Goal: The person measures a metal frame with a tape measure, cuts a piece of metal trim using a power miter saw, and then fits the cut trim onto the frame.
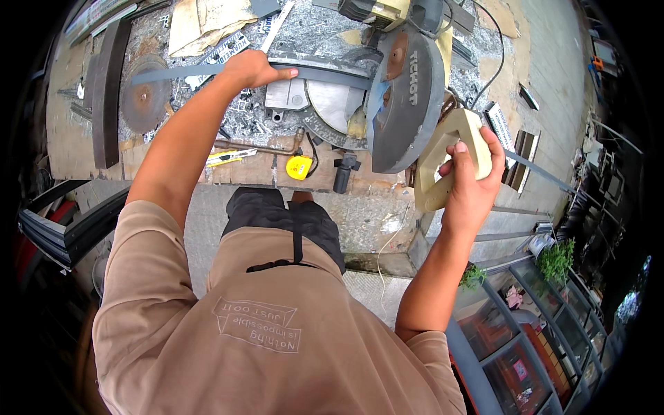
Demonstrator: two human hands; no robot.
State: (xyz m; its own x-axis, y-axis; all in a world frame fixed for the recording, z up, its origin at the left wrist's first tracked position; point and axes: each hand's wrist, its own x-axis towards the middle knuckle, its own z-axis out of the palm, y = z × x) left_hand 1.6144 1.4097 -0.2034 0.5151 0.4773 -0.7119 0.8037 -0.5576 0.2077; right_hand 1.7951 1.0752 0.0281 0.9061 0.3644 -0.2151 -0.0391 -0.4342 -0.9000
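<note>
My left hand (250,69) presses a long grey metal strip (183,72) against the fence of a miter saw (408,97). Its thumb lies along the strip; the other fingers are mostly hidden behind it. Past the saw head, a grey length comes out to the right, seemingly the same strip. My right hand (474,166) is wrapped around the saw's cream loop handle (430,187). The dark blade guard hides the place where blade and strip would meet. Below the left hand is the saw's silver base (287,95).
On the bench's near edge lie a yellow tape measure (299,167), a utility knife (232,158) and a black cylindrical piece (342,173). A rusty saw disc (144,104) and a dark bar (109,97) rest at the left. Metal shavings cover the bench; a black cable (499,55) curves behind the saw.
</note>
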